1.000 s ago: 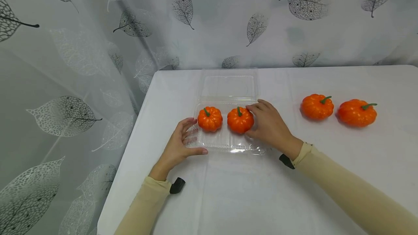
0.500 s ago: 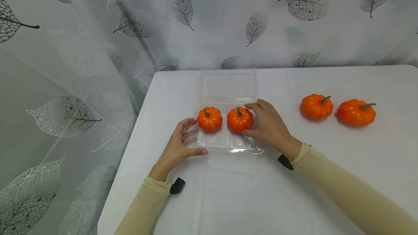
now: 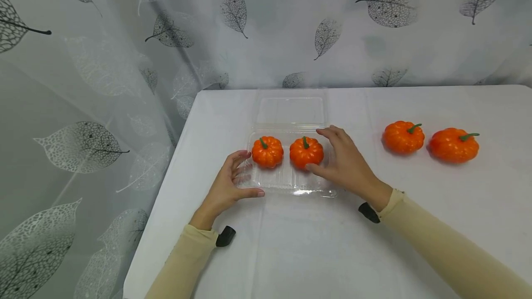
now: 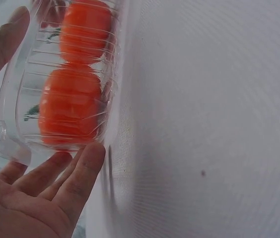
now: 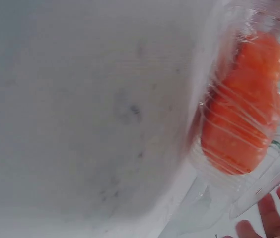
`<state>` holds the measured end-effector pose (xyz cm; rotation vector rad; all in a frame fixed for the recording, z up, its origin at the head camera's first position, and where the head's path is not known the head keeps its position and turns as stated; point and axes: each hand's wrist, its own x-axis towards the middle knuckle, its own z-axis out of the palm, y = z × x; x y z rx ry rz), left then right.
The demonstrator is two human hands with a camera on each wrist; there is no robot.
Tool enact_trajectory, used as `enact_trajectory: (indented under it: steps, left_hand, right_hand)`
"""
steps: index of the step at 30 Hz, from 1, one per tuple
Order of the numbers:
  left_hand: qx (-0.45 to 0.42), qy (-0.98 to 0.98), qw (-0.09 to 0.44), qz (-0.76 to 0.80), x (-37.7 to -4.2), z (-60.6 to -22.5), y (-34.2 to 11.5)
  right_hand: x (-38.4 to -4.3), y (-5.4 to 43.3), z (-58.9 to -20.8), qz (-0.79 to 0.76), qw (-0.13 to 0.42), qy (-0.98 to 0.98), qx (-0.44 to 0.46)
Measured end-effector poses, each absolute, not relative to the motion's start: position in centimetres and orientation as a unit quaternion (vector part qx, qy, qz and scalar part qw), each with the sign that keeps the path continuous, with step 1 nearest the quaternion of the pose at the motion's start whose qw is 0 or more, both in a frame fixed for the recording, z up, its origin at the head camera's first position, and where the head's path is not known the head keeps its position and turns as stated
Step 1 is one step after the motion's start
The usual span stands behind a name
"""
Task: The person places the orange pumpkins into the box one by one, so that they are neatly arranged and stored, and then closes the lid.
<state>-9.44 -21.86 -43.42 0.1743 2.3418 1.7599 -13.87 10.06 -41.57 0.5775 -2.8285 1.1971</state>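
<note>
In the head view, a clear plastic clamshell box (image 3: 303,192) lies with its lid (image 3: 290,109) folded back toward the far table edge. Two small orange pumpkins with green stems sit in its base: a left pumpkin (image 3: 267,153) and a right pumpkin (image 3: 306,151). My left hand (image 3: 226,187) is spread around the box's near-left corner. Its fingers (image 4: 78,181) lie fairly straight against the end wall in the left wrist view, thumb apart from them. Just right of the right pumpkin is my right hand (image 3: 349,165), fingers loosely spread, thumb before the pumpkin's near side.
Two more orange pumpkins stand on the right of the white-covered table: a rounder pumpkin (image 3: 401,138) and a wider pumpkin (image 3: 453,146). A leaf-patterned curtain (image 3: 274,22) hangs along the back and left side of the table (image 3: 316,243).
My right hand has loosened from the right pumpkin and shifted slightly to the right, its fingers opening. That pumpkin stays in the box. The left hand has not moved.
</note>
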Motion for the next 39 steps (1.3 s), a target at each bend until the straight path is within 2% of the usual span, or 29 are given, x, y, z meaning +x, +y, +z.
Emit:
enact_trajectory:
  steps: [10,16,18,21,28,39]
  left_hand:
    - [0.061,0.794,0.104,0.595,-9.4,-43.1,-21.8]
    - [0.058,0.797,0.106,0.592,-9.5,-43.1,-21.8]
    - [0.057,0.798,0.106,0.591,-9.5,-43.1,-21.8]
    - [0.056,0.798,0.107,0.59,-9.5,-43.1,-21.8]
    - [0.054,0.8,0.108,0.588,-9.5,-43.2,-21.9]
    - [0.055,0.801,0.106,0.587,-9.5,-43.3,-21.9]
  right_hand:
    - [-13.1,13.1,-40.8,0.439,0.136,-0.871,0.176]
    - [-13.7,16.1,-39.9,0.456,0.229,-0.848,0.14]
    - [-13.9,17.1,-39.7,0.458,0.244,-0.848,0.106]
    - [-14.1,18.7,-39.5,0.472,0.228,-0.851,0.031]
    - [-14.4,22.0,-40.0,0.489,0.116,-0.859,-0.099]
    - [-14.3,23.5,-40.6,0.454,0.05,-0.883,-0.11]
